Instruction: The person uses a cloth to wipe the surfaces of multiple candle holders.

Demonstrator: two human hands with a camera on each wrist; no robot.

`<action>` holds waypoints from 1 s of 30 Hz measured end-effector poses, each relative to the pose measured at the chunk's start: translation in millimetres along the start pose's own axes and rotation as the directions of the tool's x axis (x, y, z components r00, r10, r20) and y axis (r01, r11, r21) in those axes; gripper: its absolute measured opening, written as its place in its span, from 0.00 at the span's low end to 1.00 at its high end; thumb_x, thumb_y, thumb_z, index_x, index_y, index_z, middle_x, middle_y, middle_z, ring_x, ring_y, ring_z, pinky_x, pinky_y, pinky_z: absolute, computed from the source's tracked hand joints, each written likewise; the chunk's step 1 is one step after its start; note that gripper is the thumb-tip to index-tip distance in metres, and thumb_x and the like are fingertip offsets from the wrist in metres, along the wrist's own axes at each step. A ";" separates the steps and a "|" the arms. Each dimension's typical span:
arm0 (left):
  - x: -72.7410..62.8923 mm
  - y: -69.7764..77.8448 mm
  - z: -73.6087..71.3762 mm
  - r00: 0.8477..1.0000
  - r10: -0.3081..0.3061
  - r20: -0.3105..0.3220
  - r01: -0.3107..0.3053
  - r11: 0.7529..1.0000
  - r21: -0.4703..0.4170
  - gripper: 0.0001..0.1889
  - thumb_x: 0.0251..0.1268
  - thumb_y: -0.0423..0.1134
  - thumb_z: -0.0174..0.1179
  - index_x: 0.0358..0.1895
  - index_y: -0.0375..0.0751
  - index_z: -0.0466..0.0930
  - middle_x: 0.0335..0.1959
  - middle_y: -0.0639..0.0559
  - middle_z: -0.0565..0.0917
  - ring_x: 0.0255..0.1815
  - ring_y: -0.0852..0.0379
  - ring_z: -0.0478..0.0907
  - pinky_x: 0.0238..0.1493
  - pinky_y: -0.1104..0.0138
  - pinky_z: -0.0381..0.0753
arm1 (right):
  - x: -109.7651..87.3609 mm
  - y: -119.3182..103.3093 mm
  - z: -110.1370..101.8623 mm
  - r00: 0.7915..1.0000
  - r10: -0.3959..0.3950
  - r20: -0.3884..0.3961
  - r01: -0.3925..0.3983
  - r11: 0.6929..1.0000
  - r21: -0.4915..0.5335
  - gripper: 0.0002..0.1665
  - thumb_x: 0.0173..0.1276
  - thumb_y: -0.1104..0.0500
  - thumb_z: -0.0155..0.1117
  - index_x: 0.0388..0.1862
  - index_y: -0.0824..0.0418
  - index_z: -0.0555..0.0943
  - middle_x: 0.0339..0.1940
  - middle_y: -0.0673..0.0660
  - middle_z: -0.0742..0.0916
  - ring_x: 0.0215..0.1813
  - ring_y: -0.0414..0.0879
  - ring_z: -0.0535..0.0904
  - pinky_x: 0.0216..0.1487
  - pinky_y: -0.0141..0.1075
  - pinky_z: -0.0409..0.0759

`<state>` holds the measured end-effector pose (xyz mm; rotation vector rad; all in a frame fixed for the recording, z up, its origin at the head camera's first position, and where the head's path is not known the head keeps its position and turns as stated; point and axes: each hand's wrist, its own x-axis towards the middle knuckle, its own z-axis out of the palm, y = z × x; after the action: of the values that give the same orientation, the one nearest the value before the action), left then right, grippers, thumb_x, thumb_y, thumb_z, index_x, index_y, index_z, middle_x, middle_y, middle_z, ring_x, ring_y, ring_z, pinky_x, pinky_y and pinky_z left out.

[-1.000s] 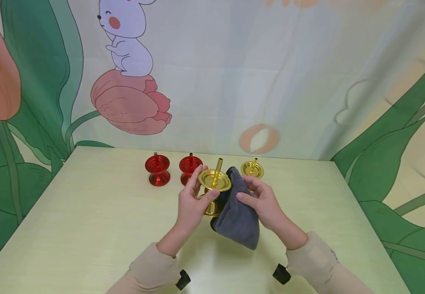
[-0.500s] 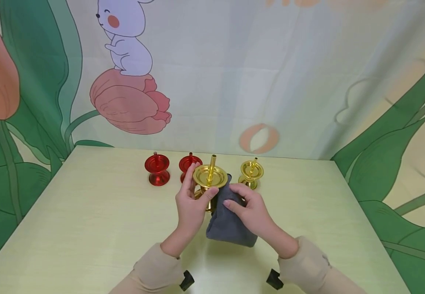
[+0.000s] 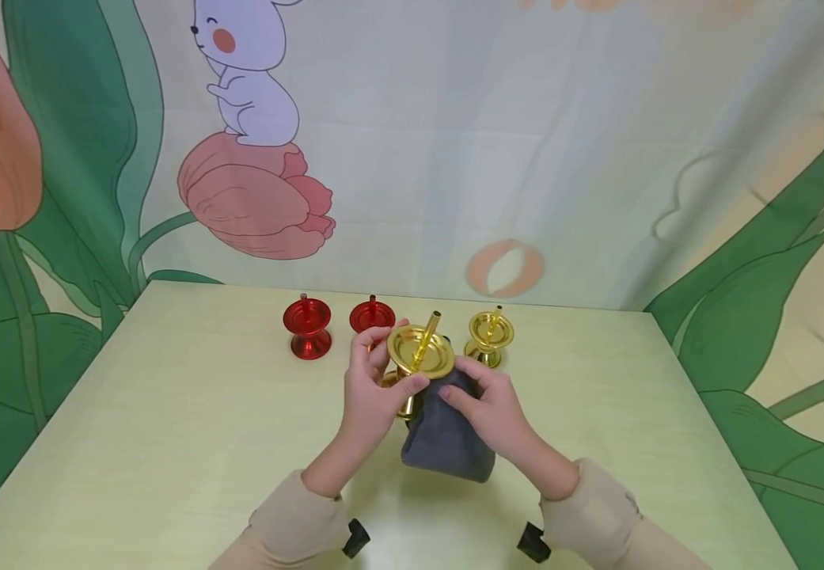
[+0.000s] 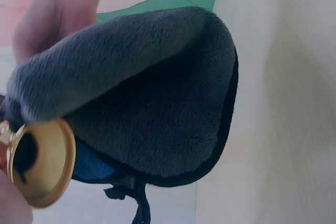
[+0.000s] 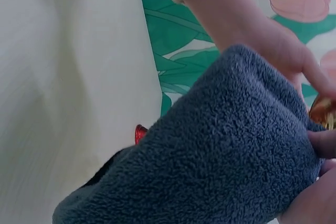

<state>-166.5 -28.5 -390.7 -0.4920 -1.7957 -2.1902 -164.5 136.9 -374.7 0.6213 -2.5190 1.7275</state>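
Note:
Raised over the table, a gold candle holder [image 3: 420, 352] with a dish top and a thin upright tube is held in my left hand [image 3: 374, 404], thumb under the dish and fingers behind it. The tube leans to the right. My right hand [image 3: 490, 408] pinches a folded grey cloth [image 3: 449, 439] against the holder's right side, below the dish. In the left wrist view the cloth [image 4: 152, 98] spreads beside the holder's gold base [image 4: 47, 163]. Fluffy pile of the cloth [image 5: 205, 156] fills much of the right wrist view. The cloth hides part of the holder's stem.
At the back of the table [image 3: 169, 443] stand a red candle holder [image 3: 308, 326], another red candle holder [image 3: 371, 314] partly behind my left fingers, and a smaller-looking gold candle holder [image 3: 490, 332] on the right. A printed curtain [image 3: 397, 158] hangs behind the table edge.
The cloth has moved left and swung in under the dish with my right hand. The held candle holder shifted left, then back right, and its tube leans more to the right.

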 end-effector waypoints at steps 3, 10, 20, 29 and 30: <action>1.5 -0.4 -4.1 0.996 -0.007 0.094 0.015 0.997 -0.074 0.39 0.44 0.48 0.66 0.54 0.31 0.55 0.61 0.40 0.68 0.60 0.60 0.67 0.52 0.72 0.73 | 2.0 3.0 -4.9 0.999 0.009 0.043 -0.012 0.998 0.067 0.21 0.57 0.68 0.60 0.51 0.68 0.74 0.45 0.65 0.81 0.42 0.34 0.77 0.43 0.29 0.77; 3.3 -4.1 -11.3 0.971 -0.009 0.237 0.043 0.989 -0.139 0.40 0.48 0.55 0.60 0.56 0.28 0.55 0.61 0.32 0.64 0.62 0.61 0.65 0.62 0.72 0.63 | 4.0 8.6 -11.0 0.993 0.005 0.116 -0.020 0.992 0.126 0.20 0.56 0.68 0.60 0.50 0.72 0.74 0.44 0.67 0.81 0.41 0.34 0.78 0.43 0.28 0.77; 3.8 -7.5 -15.4 0.945 -0.032 0.325 0.042 0.999 -0.023 0.37 0.58 0.59 0.49 0.62 0.33 0.59 0.66 0.39 0.60 0.70 0.51 0.48 0.67 0.47 0.44 | 2.6 11.4 -13.1 0.991 0.047 0.128 -0.072 0.977 0.199 0.22 0.54 0.68 0.62 0.49 0.75 0.73 0.36 0.39 0.82 0.40 0.35 0.77 0.42 0.28 0.77; 5.3 -6.2 -15.4 0.964 -0.042 0.263 0.023 0.997 0.074 0.31 0.60 0.51 0.52 0.64 0.39 0.60 0.65 0.44 0.64 0.68 0.51 0.55 0.66 0.48 0.49 | 2.1 11.8 -17.7 0.991 0.085 0.107 -0.106 0.974 0.203 0.22 0.55 0.71 0.60 0.50 0.76 0.72 0.36 0.36 0.82 0.40 0.35 0.77 0.42 0.28 0.77; 4.9 -5.3 -14.6 0.972 -0.028 0.232 0.004 0.994 0.105 0.29 0.60 0.48 0.53 0.63 0.39 0.62 0.63 0.44 0.66 0.67 0.51 0.58 0.66 0.50 0.52 | 2.1 12.4 -18.1 0.991 0.092 0.098 -0.111 0.973 0.201 0.22 0.55 0.70 0.60 0.49 0.76 0.72 0.35 0.36 0.82 0.40 0.35 0.77 0.42 0.28 0.77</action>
<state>-174.4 -41.7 -396.0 -0.7403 -2.0255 -2.1098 -174.3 156.4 -378.2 0.6004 -2.4888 2.0606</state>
